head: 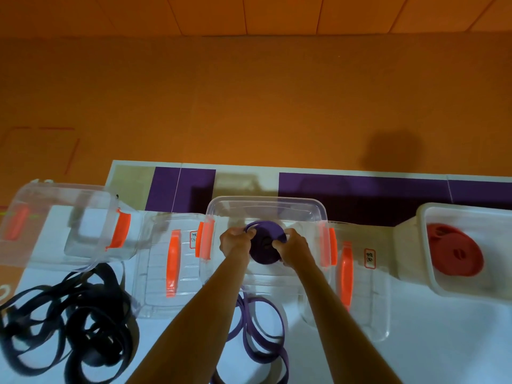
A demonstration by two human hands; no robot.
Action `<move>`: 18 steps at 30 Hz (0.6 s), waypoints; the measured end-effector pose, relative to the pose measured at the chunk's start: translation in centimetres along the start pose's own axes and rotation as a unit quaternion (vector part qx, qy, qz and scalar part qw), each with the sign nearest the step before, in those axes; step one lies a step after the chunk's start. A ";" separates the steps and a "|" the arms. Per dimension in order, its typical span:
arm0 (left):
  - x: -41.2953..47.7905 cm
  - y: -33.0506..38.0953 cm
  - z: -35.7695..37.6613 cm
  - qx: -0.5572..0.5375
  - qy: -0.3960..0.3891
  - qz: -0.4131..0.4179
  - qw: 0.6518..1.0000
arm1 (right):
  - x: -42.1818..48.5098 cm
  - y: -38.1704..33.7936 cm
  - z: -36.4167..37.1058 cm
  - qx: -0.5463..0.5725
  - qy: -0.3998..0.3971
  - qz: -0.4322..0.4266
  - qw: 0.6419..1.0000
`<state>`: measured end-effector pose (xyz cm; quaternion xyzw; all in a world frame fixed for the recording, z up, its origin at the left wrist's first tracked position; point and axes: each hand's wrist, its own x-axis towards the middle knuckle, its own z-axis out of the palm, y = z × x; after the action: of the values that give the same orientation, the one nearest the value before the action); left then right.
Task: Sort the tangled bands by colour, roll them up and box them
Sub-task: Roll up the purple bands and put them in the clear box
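Both my hands hold a rolled purple band (pixel 265 245) inside the middle clear box (pixel 266 202). My left hand (pixel 235 241) grips the roll's left edge and my right hand (pixel 293 246) grips its right edge. Loose purple bands (pixel 263 336) lie on the white table between my forearms. A tangled heap of black bands (pixel 69 322) lies at the front left. At the right, a rolled red band (pixel 454 252) sits in a white box (pixel 424 245).
A clear empty box (pixel 63 217) with orange clips stands at the left. Two clear lids with orange handles lie flat, one (pixel 171 264) left of the middle box and one (pixel 349 278) right of it. An orange wall rises behind the table.
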<state>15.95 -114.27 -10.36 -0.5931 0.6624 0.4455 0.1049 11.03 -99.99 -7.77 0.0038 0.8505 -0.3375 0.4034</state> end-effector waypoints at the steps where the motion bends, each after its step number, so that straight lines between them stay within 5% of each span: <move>1: -0.3 -0.2 0.0 -0.004 0.005 -0.003 1.000 | -0.2 0.2 0.0 0.003 -0.002 0.001 1.000; 18: -1.5 -0.1 0.3 -0.116 0.068 0.034 0.990 | -0.7 0.2 -0.1 0.124 0.019 0.017 0.992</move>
<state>16.33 -113.01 -9.52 -0.6074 0.6317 0.4811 -0.0251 11.50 -99.59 -7.35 0.0745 0.8095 -0.4334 0.3890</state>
